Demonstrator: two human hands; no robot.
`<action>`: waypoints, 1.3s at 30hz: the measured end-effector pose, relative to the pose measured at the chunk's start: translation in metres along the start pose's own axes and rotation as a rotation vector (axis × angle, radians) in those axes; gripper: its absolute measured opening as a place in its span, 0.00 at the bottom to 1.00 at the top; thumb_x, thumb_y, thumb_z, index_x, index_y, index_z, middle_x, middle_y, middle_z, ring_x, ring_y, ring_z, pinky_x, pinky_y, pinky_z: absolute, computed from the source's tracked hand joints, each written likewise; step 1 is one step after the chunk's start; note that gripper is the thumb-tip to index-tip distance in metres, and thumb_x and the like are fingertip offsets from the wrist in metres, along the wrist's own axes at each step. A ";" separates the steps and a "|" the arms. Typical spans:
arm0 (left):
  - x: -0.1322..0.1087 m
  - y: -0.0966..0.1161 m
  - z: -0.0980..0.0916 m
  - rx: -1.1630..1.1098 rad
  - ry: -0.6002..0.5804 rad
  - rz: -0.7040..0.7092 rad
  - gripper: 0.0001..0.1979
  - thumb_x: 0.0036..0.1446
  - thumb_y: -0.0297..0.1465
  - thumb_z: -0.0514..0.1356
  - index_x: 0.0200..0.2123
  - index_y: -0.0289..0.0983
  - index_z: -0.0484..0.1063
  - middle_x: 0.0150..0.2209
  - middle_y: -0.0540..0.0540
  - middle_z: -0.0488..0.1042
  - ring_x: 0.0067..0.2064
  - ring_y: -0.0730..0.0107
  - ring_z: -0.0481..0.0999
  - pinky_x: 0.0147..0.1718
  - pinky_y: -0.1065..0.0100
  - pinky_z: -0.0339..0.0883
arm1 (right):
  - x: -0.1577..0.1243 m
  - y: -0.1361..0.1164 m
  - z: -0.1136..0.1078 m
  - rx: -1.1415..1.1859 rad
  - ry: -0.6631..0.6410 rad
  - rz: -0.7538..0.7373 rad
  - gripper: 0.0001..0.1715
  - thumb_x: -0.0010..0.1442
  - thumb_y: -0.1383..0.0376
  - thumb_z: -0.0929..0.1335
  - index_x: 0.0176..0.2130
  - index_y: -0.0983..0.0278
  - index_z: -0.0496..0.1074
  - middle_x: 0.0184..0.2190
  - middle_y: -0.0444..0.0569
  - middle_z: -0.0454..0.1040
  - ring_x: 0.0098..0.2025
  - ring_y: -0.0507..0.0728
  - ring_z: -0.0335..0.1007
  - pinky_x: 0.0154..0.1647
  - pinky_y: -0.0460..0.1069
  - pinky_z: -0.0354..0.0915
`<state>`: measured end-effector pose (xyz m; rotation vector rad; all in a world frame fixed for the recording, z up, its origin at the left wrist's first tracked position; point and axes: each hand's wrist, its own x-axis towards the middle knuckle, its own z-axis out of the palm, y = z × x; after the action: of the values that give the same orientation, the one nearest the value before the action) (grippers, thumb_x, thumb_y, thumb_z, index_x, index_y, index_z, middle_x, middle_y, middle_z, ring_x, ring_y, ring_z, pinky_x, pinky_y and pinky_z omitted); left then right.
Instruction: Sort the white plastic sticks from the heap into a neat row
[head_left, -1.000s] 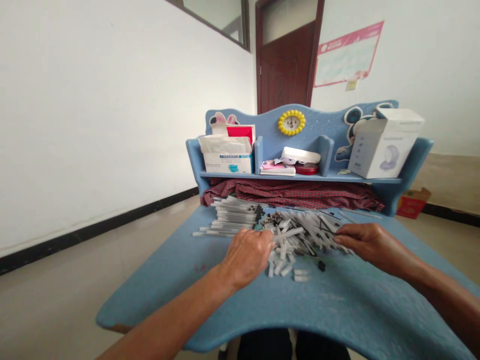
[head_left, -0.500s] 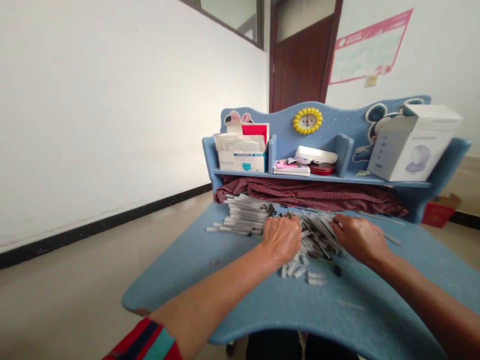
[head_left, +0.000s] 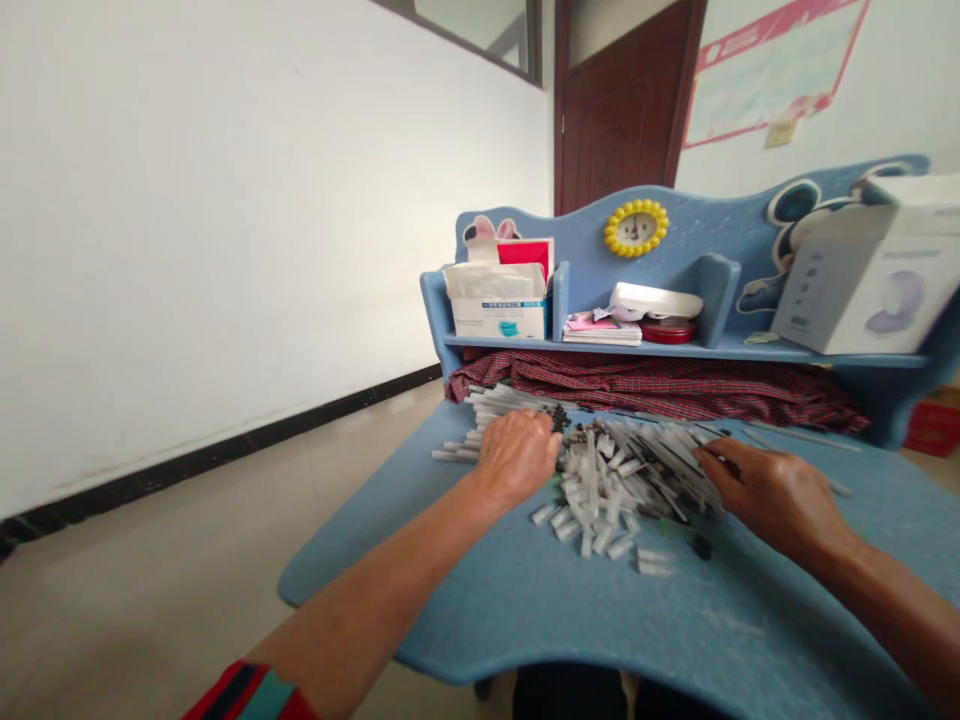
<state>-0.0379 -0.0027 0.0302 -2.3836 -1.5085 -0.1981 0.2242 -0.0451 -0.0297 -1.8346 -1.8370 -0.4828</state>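
Note:
My left hand [head_left: 519, 455] is closed, its fingers curled down over the right part of a stack of pale, clear pen barrels [head_left: 491, 402] with dark tips. What it grips, if anything, is hidden beneath the fingers. My right hand [head_left: 772, 490] pinches at the right edge of a loose heap of slim pen parts [head_left: 671, 465], with thin dark rods close to its fingertips; I cannot make out what lies in the pinch. Between the hands, short clear caps [head_left: 592, 490] spread toward the front of the heap. A small black piece [head_left: 701, 546] lies before the right hand.
The blue desk [head_left: 510, 610] has a rear shelf holding a mask box [head_left: 499, 318], papers [head_left: 600, 332], a red tin [head_left: 667, 331] and a large white box [head_left: 862, 275]. Folded checked cloth [head_left: 675, 385] lies under the shelf. A yellow-rimmed clock [head_left: 636, 229] is on the backboard.
My left hand has moved left from the heap to over the pen stack, uncovering the caps. The right hand stays by the heap's right side. The view has shifted slightly.

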 end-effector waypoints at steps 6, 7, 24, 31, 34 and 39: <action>-0.013 -0.055 0.018 0.103 -0.105 -0.044 0.09 0.58 0.29 0.52 0.39 0.34 0.70 0.40 0.39 0.73 0.43 0.58 0.72 0.39 0.62 0.65 | 0.000 0.003 0.003 0.034 0.033 -0.052 0.21 0.60 0.54 0.58 0.31 0.60 0.74 0.23 0.48 0.77 0.23 0.58 0.72 0.23 0.48 0.55; -0.016 -0.059 0.022 0.107 -0.129 -0.036 0.09 0.58 0.28 0.53 0.40 0.34 0.70 0.39 0.39 0.73 0.42 0.58 0.73 0.38 0.62 0.65 | 0.000 0.004 0.004 0.038 0.043 -0.062 0.21 0.60 0.54 0.58 0.31 0.60 0.74 0.22 0.48 0.77 0.23 0.58 0.72 0.23 0.48 0.55; -0.012 -0.055 0.045 0.213 -0.179 0.168 0.11 0.54 0.18 0.51 0.31 0.30 0.73 0.33 0.36 0.74 0.38 0.56 0.74 0.36 0.60 0.62 | -0.003 0.002 0.002 0.132 0.025 -0.123 0.25 0.62 0.53 0.57 0.29 0.61 0.75 0.21 0.49 0.75 0.21 0.55 0.69 0.24 0.47 0.56; -0.011 -0.058 0.045 0.235 -0.173 0.236 0.10 0.54 0.18 0.51 0.28 0.31 0.72 0.31 0.38 0.74 0.35 0.59 0.74 0.35 0.62 0.62 | -0.004 -0.001 0.000 0.150 0.025 -0.124 0.25 0.62 0.53 0.57 0.29 0.62 0.75 0.20 0.50 0.75 0.21 0.54 0.69 0.24 0.47 0.56; -0.011 -0.061 0.039 0.246 -0.145 0.240 0.10 0.52 0.17 0.51 0.30 0.31 0.71 0.31 0.39 0.74 0.35 0.59 0.73 0.34 0.62 0.62 | -0.003 0.000 -0.001 0.136 0.045 -0.117 0.25 0.62 0.53 0.57 0.29 0.62 0.75 0.20 0.49 0.75 0.21 0.55 0.69 0.24 0.47 0.56; -0.014 -0.051 0.021 0.258 -0.043 0.205 0.08 0.56 0.20 0.50 0.35 0.32 0.68 0.32 0.40 0.71 0.35 0.60 0.72 0.33 0.62 0.63 | -0.004 -0.006 -0.008 0.255 0.099 -0.163 0.20 0.62 0.56 0.60 0.30 0.63 0.74 0.23 0.48 0.76 0.22 0.54 0.70 0.26 0.47 0.59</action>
<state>-0.0912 0.0123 0.0165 -2.3234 -1.2122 0.0903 0.2184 -0.0526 -0.0250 -1.4760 -1.8926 -0.3696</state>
